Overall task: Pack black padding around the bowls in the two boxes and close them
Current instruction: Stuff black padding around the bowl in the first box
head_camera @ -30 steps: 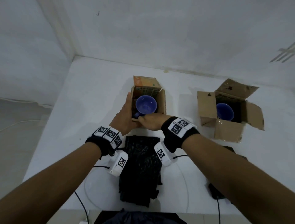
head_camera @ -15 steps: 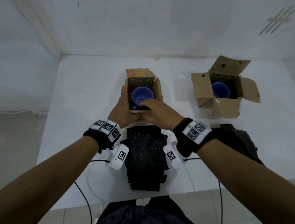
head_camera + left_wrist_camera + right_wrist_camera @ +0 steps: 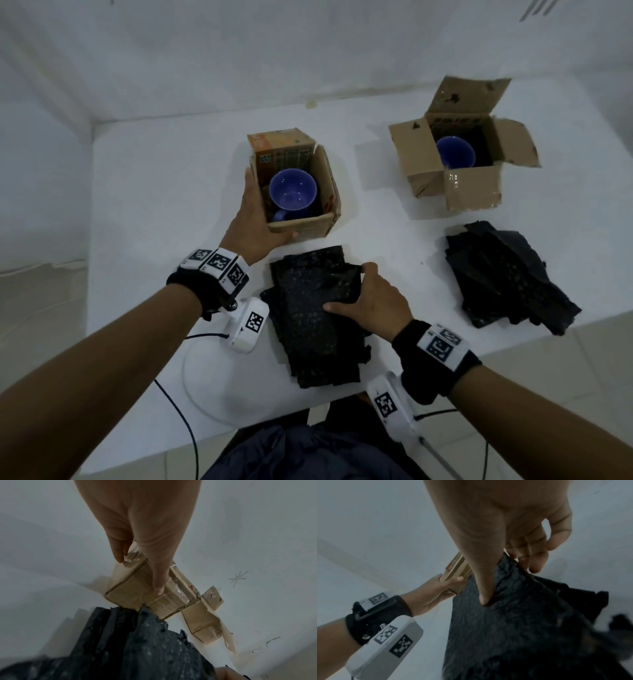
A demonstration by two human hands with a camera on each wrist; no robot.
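Two cardboard boxes stand open on the white table (image 3: 144,192) in the head view. The near box (image 3: 301,224) sits at centre frame with a blue bowl (image 3: 292,190) inside; the far box (image 3: 472,186), at upper right, has its flaps spread and holds a second blue bowl (image 3: 455,152). The left hand (image 3: 255,222) grips the near box's left wall, fingers flat along the side and thumb on the front face. Just below that box lies a stack of black padding (image 3: 315,318); the right hand (image 3: 373,301) pinches its top sheet at the right edge, thumb on top. A second pile of black padding (image 3: 507,277) lies at right, below the far box.

From the left wrist view, the left hand (image 3: 142,534) comes down from the top, thumb pressed on the taped front of the near box (image 3: 130,595), with padding (image 3: 137,649) filling the lower frame.

From the right wrist view, the right hand (image 3: 505,527) has its thumb on the top sheet of padding (image 3: 513,628) and its fingers curled under the edge. At left centre, the left hand (image 3: 435,591) holds the near box (image 3: 458,566).
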